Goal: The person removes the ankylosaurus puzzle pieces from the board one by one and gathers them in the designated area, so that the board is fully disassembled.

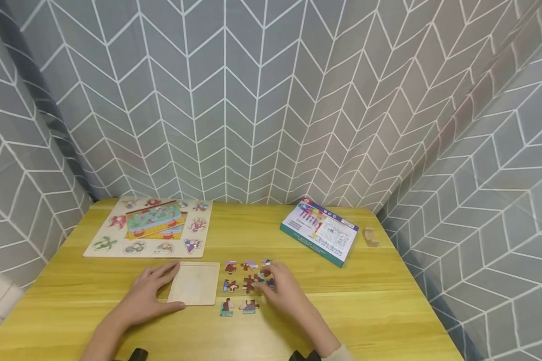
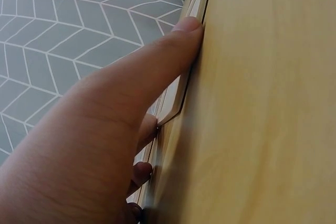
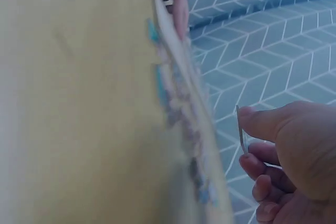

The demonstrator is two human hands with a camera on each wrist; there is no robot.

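A pale wooden puzzle tray (image 1: 194, 284) lies flat on the table. My left hand (image 1: 145, 295) holds it at its left side, index finger by the upper corner and thumb by the lower one. The left wrist view shows that thumb (image 2: 181, 38) against the tray's edge. My right hand (image 1: 283, 290) pinches a thin jigsaw piece (image 3: 241, 132) between thumb and fingers, lifted off the table and seen edge-on in the right wrist view. Several loose jigsaw pieces (image 1: 249, 307) in brown, purple and teal lie in rough rows right of the tray, some partly behind the right hand.
Behind the left hand lies a white board (image 1: 149, 247) printed with cartoon figures, with colourful picture cards (image 1: 155, 220) on top. A puzzle box (image 1: 319, 230) stands at the back right, a small tan piece (image 1: 371, 237) beside it. Patterned curtains (image 1: 253, 100) surround the table.
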